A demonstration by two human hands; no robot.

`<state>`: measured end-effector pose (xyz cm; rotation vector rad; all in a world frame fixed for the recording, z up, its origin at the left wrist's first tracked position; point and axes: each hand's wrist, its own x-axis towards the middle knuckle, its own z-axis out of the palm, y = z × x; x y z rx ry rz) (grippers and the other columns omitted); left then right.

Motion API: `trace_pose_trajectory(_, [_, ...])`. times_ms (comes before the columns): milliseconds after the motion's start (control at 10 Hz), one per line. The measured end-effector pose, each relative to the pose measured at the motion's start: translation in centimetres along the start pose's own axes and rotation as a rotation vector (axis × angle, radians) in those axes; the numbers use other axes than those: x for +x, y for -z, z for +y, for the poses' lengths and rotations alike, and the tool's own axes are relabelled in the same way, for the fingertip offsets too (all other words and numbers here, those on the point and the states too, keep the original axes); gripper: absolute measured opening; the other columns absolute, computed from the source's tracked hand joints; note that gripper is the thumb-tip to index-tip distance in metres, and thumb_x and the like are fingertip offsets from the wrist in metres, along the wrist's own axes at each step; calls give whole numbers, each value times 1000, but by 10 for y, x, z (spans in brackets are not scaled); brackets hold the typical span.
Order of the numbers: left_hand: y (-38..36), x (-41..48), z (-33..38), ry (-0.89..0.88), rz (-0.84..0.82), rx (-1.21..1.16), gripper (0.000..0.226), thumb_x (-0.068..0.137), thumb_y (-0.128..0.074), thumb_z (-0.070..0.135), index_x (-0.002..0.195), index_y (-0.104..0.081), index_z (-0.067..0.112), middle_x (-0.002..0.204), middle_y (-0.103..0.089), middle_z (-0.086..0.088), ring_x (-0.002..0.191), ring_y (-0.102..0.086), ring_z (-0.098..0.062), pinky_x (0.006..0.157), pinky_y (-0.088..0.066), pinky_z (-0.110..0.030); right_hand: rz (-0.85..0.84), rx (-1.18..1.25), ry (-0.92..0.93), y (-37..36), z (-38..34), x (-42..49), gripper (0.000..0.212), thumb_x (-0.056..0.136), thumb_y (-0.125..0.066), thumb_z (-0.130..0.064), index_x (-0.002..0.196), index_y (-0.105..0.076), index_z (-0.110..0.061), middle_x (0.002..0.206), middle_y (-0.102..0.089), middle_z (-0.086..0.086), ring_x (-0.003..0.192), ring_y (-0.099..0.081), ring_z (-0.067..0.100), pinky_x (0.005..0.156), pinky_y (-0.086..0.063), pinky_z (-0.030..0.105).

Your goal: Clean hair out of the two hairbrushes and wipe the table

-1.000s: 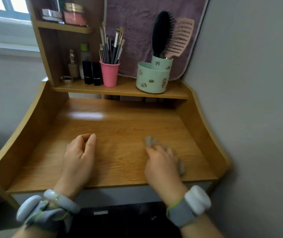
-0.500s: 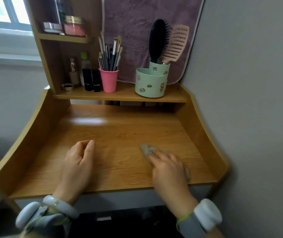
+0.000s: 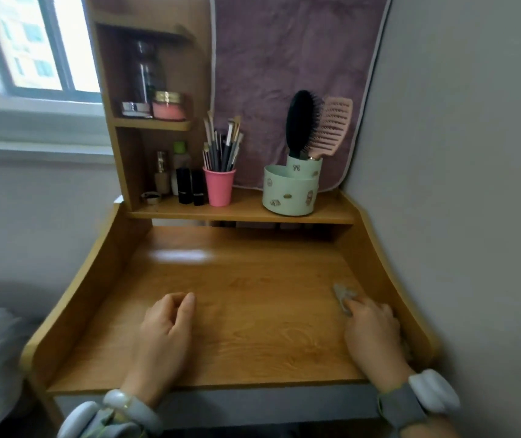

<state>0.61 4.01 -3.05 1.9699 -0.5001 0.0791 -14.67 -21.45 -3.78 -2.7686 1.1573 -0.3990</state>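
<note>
Head view: the right hand [image 3: 371, 330] lies flat, its fingers pressing a grey cloth [image 3: 341, 294] onto the table [image 3: 253, 311]. To its left, the left hand [image 3: 166, 330] rests loosely curled and holds nothing. Beyond the right hand, the black hairbrush [image 3: 300, 121] and the pink hairbrush [image 3: 333, 124] stand in a green holder [image 3: 291, 194].

Right hand [image 3: 371, 328] presses what seems a grey cloth [image 3: 340, 294] on the table [image 3: 259, 289]; left hand [image 3: 164, 336] rests.

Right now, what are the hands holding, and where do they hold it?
The right hand presses a grey cloth onto the table, fingers on top. The left hand holds nothing.
</note>
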Motion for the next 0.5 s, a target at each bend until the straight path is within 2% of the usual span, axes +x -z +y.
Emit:
trace_pose_trajectory(100, [-2, -4, 5, 49, -12, 31, 14, 93, -58, 28, 95, -67, 17, 90, -66, -2, 89, -59, -18, 73, -38, -30, -91, 8, -50, 3, -2, 0, 48, 91, -28, -13, 133, -47, -27, 137, -48, -5, 110, -43, 25, 92, -36, 39])
trace_pose_trajectory(200, [1, 0, 10, 68, -56, -15, 9, 91, -62, 20, 90, -68, 13, 88, -68, -6, 88, -61, -22, 78, -44, -33, -184, 10, -27, 13, -4, 4, 47, 93, -31, -20, 138, -40, -28, 140, -45, -3, 118, -43, 28, 98, -37, 41])
trace_pose_trajectory(300, [9, 7, 29, 79, -137, -130, 8, 90, -64, 22, 84, -68, 19, 81, -69, 2, 80, -63, -14, 65, -43, -16, -264, 55, 31, 43, -12, 4, 57, 94, -40, -37, 147, -19, -32, 149, -33, -3, 132, -35, 27, 106, -32, 47])
trace_pose_trajectory(400, [23, 17, 61, 105, -305, -292, 18, 85, -61, 43, 94, -69, 30, 89, -73, 8, 82, -66, 2, 74, -47, -21, -152, 257, 170, 79, -31, 10, 54, 93, -47, -41, 143, -29, -33, 142, -43, -7, 126, -44, 16, 100, -41, 34])
trace_pose_trajectory(500, [35, 25, 87, 178, -441, -554, 42, 73, -62, 48, 104, -69, 21, 96, -75, -1, 93, -70, -14, 85, -53, -36, -171, 598, 335, 111, -50, 9, 38, 90, -54, -42, 127, -49, -42, 118, -59, -19, 98, -57, -3, 74, -43, 12])
